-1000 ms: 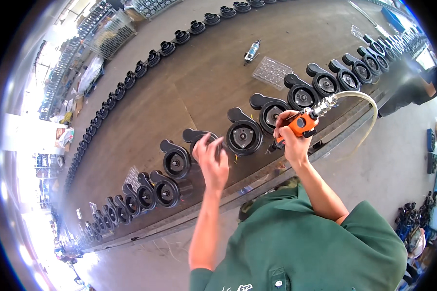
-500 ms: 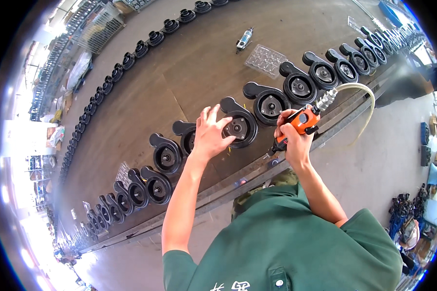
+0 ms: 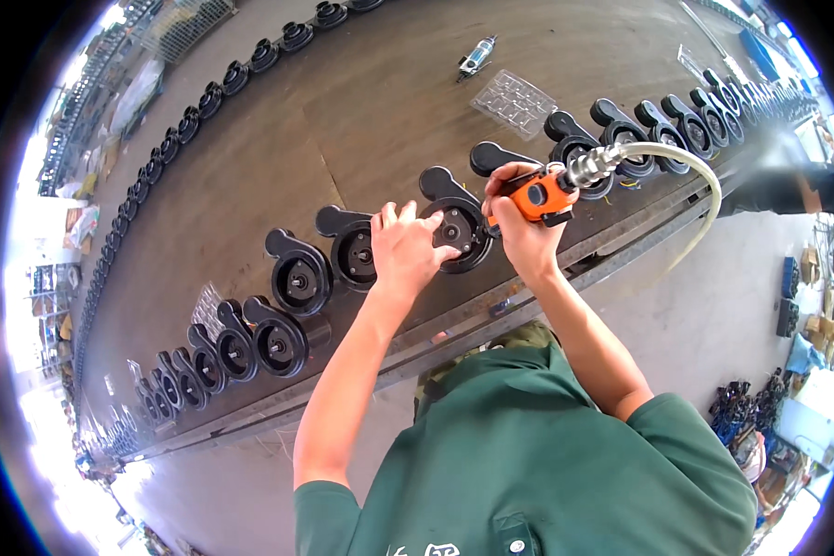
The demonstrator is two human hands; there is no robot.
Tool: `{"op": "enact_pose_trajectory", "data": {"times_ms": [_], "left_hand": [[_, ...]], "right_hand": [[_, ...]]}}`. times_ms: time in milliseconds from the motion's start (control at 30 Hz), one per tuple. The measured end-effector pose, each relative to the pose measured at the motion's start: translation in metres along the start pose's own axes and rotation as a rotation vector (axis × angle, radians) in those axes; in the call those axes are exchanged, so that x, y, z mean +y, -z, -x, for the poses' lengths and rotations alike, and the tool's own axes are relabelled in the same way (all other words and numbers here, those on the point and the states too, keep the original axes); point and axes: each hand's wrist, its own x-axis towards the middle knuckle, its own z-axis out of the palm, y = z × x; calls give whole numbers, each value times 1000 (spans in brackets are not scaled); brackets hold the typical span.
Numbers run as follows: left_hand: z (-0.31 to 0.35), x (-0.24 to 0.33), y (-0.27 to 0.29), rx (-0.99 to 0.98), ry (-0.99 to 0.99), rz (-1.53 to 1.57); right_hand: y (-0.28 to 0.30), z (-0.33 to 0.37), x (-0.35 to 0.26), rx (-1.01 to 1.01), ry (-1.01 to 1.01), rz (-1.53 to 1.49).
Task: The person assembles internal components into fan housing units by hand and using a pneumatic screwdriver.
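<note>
My left hand (image 3: 404, 252) lies with fingers spread against the left side of a round black housing (image 3: 449, 227). Its thumb and forefinger reach over the rim beside the grey disc inside. Closed in my right hand (image 3: 526, 236) is an orange pneumatic screwdriver (image 3: 534, 197), with a metal hose fitting (image 3: 593, 167) and a pale hose (image 3: 709, 199) running off to the right. The tool's front end is at the right rim of that same housing; its tip is hidden by my fingers. A similar housing (image 3: 352, 248) stands just left of my left hand.
More black housings (image 3: 301, 273) line the near table edge on both sides. Another row of black parts (image 3: 236, 74) curves along the far side. On the table (image 3: 371, 120) lie a second hand tool (image 3: 476, 57) and clear plastic trays (image 3: 514, 102). Another person's dark sleeve (image 3: 788, 190) shows at right.
My right hand has brought the screwdriver left and up to the housing, its front end swinging away from me. My left hand stays at the same housing. The whole view has shifted slightly.
</note>
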Motion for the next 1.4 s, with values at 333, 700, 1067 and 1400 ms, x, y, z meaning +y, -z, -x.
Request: {"op": "enact_pose_trajectory", "data": {"times_ms": [333,700,1067,1400], "left_hand": [[-4,9,-6,-28,17,-144],[-12,17,-4,-140,84,-200],[-12,13,-3,-148,116,-164],[-10,9,-7,-91,102,-141]], "right_hand": [[-8,-11,15,-171,-24,161],[-22,-38,25,-144,22,83],[-23,-45,32,-155,23,120],[-24,-49,41,-226,54,156]]}}
